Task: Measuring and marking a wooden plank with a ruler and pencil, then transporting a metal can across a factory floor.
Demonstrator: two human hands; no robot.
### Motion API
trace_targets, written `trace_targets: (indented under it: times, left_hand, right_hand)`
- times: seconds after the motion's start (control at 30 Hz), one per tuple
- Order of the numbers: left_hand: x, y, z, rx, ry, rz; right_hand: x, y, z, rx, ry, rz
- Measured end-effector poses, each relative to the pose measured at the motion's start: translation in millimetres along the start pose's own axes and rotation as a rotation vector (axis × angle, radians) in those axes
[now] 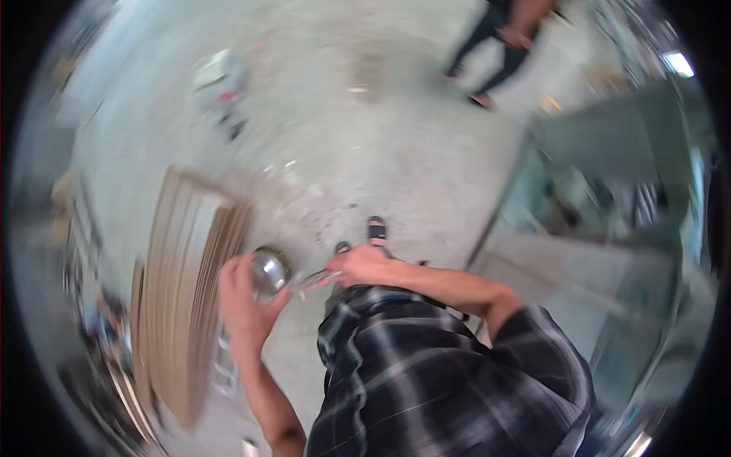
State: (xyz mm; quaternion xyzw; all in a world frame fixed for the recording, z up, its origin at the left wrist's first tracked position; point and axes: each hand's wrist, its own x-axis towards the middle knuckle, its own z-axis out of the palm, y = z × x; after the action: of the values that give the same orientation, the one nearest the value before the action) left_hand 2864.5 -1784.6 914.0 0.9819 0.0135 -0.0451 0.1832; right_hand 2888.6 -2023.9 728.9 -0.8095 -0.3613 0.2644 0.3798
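My left hand (245, 297) is curled around a round, shiny metal piece (269, 273) with a domed face and a yellowish edge. What kind of thing it is, I cannot make out. In front of my waist, my right hand (359, 266) is closed on a slim metallic tool with red parts (318, 281). Motion smears this tool, so its kind does not show. It points left toward the round piece, and a small gap seems to lie between them.
Left of me stands a stack of brown boards or flattened cardboard (177, 282). A large greyish-green structure (609, 152) fills the right side. Farther ahead, another person (502, 46) stands on the concrete floor (411, 137). A pale bundle (217, 72) lies at the far left.
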Motion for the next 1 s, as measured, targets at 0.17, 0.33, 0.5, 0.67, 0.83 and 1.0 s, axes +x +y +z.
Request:
trace_targets:
  times: [0.17,0.33,0.5,0.67,0.83,1.0]
  left_hand:
    - [28,14,11,0.075,-0.116,0.111]
    - [37,26,10,0.019,-0.163,0.193]
    - [50,36,18,0.084,-0.191,0.202]
    - [35,36,40,-0.02,-0.004,0.16]
    - [5,26,65,-0.064,0.117,-0.063]
    - [-14,30,111,-0.145,0.296,-0.289]
  right_hand:
    - [-11,4,-11,-0.122,-0.011,0.095]
    - [-28,14,0,-0.06,0.066,0.113]
    - [-46,22,-7,-0.137,0.17,0.125]
    - [-53,20,-20,-0.185,0.158,0.038]
    - [-44,22,-17,-0.282,0.183,0.053]
    - [-44,25,-9,-0.257,0.123,0.136]
